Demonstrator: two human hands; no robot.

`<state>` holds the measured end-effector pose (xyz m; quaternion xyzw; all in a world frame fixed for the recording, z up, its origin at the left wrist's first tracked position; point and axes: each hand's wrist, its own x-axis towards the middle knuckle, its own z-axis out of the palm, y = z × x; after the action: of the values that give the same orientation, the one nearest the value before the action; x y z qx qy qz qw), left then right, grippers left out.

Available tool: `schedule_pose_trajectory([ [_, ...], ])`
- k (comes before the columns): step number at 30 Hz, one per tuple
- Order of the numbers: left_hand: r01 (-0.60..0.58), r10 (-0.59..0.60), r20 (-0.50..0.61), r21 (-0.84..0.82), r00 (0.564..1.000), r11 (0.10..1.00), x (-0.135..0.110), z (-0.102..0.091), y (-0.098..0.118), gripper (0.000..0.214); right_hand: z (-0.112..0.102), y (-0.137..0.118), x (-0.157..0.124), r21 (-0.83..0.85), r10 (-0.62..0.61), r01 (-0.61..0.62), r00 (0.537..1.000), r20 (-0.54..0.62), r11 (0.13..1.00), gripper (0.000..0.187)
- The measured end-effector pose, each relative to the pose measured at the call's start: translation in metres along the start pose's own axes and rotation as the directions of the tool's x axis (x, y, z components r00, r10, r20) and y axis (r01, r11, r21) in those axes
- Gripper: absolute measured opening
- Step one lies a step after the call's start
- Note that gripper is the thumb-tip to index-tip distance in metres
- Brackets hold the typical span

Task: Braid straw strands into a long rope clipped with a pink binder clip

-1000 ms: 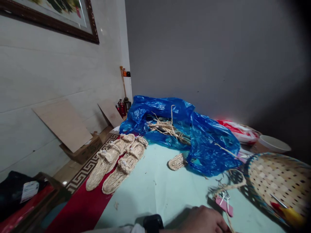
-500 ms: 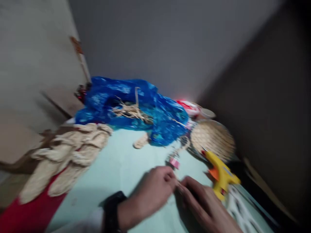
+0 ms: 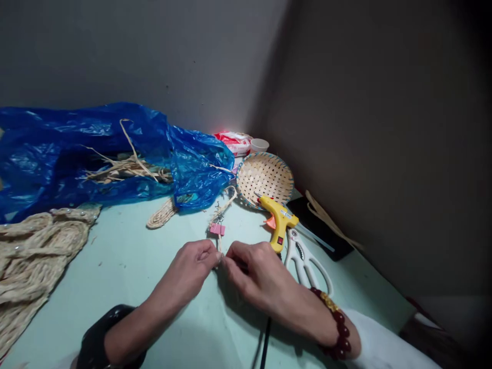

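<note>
My left hand (image 3: 192, 269) and my right hand (image 3: 255, 274) meet fingertip to fingertip on the pale green table top (image 3: 126, 266). Both are closed in a pinch on a thin straw braid (image 3: 220, 246) that runs away from me. A pink binder clip (image 3: 217, 229) is clamped on the braid just beyond my fingers. The braid's far end (image 3: 225, 205) curls toward the blue plastic bag (image 3: 77, 154). A dark watch is on my left wrist, and red beads circle my right wrist.
Loose straw (image 3: 123, 169) lies in the blue bag. A small woven sole (image 3: 161, 215) rests at the bag's edge, straw sandals (image 3: 34, 251) at left. A bamboo tray (image 3: 265, 177), yellow glue gun (image 3: 280, 220), white shears (image 3: 305, 261) and a cup (image 3: 259, 145) sit at right.
The view swung right and down from the sandals and wall to my hands. Both hands came into full view and closed together on the braid.
</note>
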<state>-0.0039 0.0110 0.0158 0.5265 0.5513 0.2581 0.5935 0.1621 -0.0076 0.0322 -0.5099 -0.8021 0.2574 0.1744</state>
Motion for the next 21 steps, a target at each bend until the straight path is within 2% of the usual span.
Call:
schedule_pose_trajectory([
  [2,0.009,-0.009,-0.003,-0.027,1.0,1.0,-0.001,0.001,-0.001,0.026,0.007,-0.005,-0.005,-0.097,-0.096,0.095,0.995,-0.002,0.991,0.022],
  [4,0.036,-0.034,0.014,-0.1,0.999,0.994,-0.002,0.002,-0.004,0.027,0.014,-0.007,-0.01,-0.225,-0.217,0.225,0.974,0.062,0.948,0.011],
  [7,0.06,-0.052,0.049,-0.179,0.997,0.982,-0.003,0.002,-0.008,0.028,0.019,-0.008,-0.014,-0.39,-0.355,0.398,0.917,0.182,0.83,0.018],
  [9,0.059,-0.048,0.065,-0.171,0.997,0.984,-0.003,0.001,-0.009,0.028,0.017,-0.008,-0.013,-0.412,-0.407,0.451,0.892,0.195,0.792,0.019],
  [10,0.056,-0.045,0.065,-0.166,0.997,0.985,-0.003,0.001,-0.008,0.029,0.015,-0.008,-0.011,-0.37,-0.413,0.447,0.895,0.17,0.815,0.015],
  [12,0.051,-0.042,0.056,-0.16,0.998,0.986,-0.005,0.001,-0.005,0.029,0.007,-0.007,-0.007,-0.195,-0.363,0.364,0.931,0.042,0.911,0.017],
  [14,0.044,-0.035,0.058,-0.162,0.998,0.986,-0.006,0.002,-0.002,0.029,-0.002,-0.005,-0.002,0.009,-0.206,0.209,0.97,-0.129,0.978,0.025],
  [15,0.04,-0.029,0.063,-0.168,0.998,0.985,-0.007,0.002,0.0,0.029,-0.006,-0.003,0.001,0.087,-0.114,0.131,0.977,-0.178,0.988,0.026],
  [16,0.037,-0.025,0.072,-0.176,0.997,0.984,-0.007,0.002,0.001,0.029,-0.009,-0.001,0.003,0.152,-0.045,0.073,0.983,-0.177,0.986,0.026],
  [17,0.034,-0.02,0.08,-0.18,0.997,0.983,-0.008,0.002,0.001,0.029,-0.01,0.002,0.005,0.219,-0.001,0.029,0.992,-0.128,0.975,0.026],
  [19,0.022,-0.008,0.082,-0.166,0.997,0.986,-0.007,0.001,0.002,0.028,-0.009,0.007,0.008,0.36,0.001,-0.017,0.999,0.046,0.933,0.026],
  [21,-0.002,0.01,0.078,-0.1,0.997,0.995,-0.006,-0.001,0.001,0.027,-0.005,0.011,0.011,0.467,-0.033,-0.04,0.989,0.147,0.884,0.026],
])
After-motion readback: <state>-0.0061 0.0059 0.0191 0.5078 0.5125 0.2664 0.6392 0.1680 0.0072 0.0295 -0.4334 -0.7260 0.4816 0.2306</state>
